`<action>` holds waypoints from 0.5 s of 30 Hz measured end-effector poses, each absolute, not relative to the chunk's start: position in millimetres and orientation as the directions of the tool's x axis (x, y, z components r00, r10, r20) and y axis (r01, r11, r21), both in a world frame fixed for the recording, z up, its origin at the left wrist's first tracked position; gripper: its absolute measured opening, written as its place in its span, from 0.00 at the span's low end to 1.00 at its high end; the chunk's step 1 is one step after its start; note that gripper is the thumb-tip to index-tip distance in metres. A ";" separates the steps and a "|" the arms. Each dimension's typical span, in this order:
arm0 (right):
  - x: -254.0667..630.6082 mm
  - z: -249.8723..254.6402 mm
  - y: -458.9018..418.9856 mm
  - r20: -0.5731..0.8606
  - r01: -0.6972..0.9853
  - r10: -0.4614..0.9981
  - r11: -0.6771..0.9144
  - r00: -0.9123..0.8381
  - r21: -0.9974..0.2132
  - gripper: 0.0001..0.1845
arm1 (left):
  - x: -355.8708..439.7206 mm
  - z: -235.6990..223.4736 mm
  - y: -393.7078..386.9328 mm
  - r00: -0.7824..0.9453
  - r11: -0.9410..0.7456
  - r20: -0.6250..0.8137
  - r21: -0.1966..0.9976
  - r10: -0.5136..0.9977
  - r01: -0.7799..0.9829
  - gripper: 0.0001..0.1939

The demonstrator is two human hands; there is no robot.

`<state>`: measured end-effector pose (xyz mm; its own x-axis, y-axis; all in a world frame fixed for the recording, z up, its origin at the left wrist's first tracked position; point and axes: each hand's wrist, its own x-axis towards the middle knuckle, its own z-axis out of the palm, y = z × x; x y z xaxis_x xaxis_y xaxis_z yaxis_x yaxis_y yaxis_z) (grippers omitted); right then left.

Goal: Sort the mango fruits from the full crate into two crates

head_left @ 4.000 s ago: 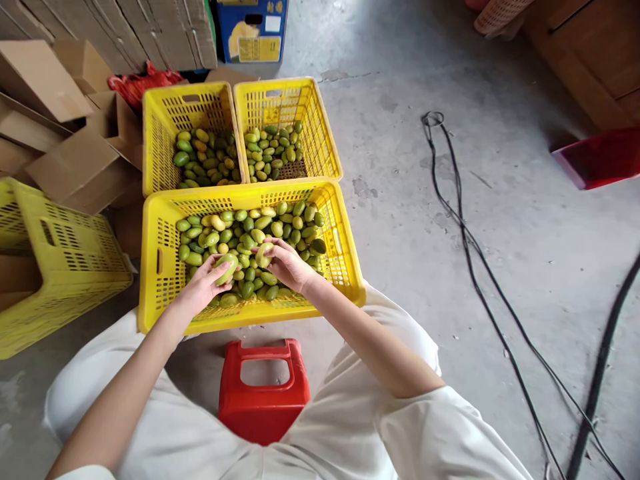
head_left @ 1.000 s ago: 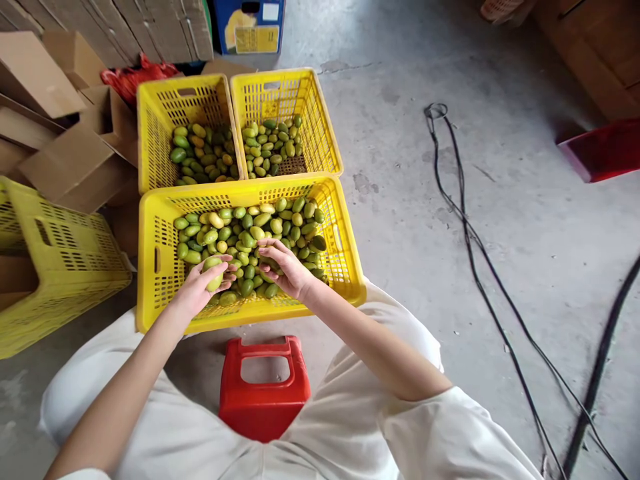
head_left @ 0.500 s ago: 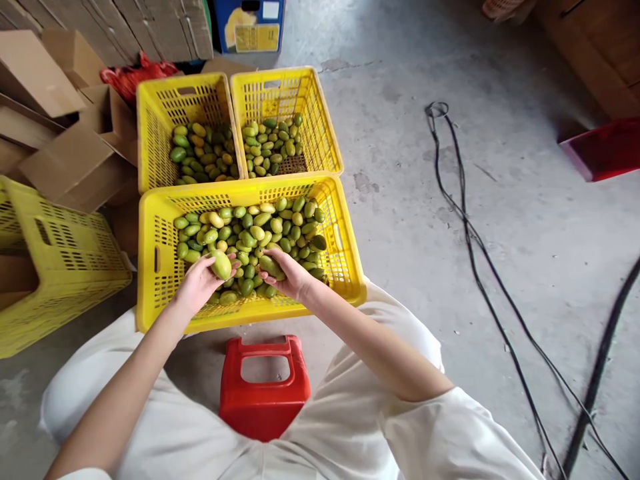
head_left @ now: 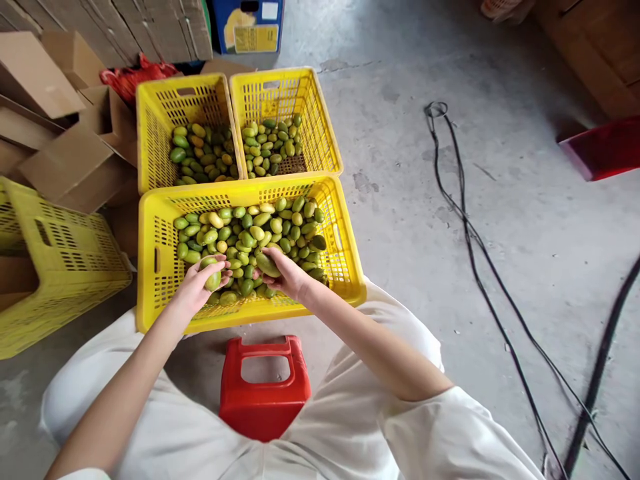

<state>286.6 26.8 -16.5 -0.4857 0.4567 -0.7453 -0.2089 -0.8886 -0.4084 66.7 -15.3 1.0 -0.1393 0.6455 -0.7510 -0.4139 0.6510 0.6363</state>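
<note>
My left hand [head_left: 199, 285] is closed around a yellowish-green mango [head_left: 213, 281], its fingertips curled over the fruit. Facing it, my right hand [head_left: 289, 275] grips a darker green mango [head_left: 268, 265] between thumb and fingers. Both hands hover over the near part of a wide yellow crate [head_left: 250, 319], a short gap between them. Inside this crate lies a layer of oval green and yellow mangoes [head_left: 257, 233], partly hidden under my hands.
Two more yellow crates with mangoes, one at back left [head_left: 181, 81] and one at back right [head_left: 327, 127], adjoin the front crate. A red stool [head_left: 265, 413] sits between my legs. Cardboard boxes [head_left: 75, 167] and another yellow crate [head_left: 80, 247] are left; black cables [head_left: 467, 223] cross the floor right.
My left hand has turned its mango and shifted it slightly left and down, with the fingers now more curled over it. The mango in my right hand has moved slightly left and up.
</note>
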 end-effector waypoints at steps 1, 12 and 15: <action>286.3 -15.8 27.5 -0.752 -0.231 0.463 -0.886 -0.468 -0.402 0.21 | 66.9 0.0 -15.7 -0.130 0.652 -0.747 0.640 0.652 -0.406 0.19; 280.9 0.2 32.0 -0.801 -0.414 0.484 -0.848 -0.353 -0.331 0.08 | 66.6 -1.0 -14.6 -0.084 0.594 -0.732 0.609 0.677 -0.526 0.15; 280.6 -7.9 29.8 -0.747 -0.486 0.576 -0.784 -0.332 -0.388 0.09 | 67.0 -1.8 -16.9 -0.074 0.615 -0.722 0.634 0.688 -0.468 0.16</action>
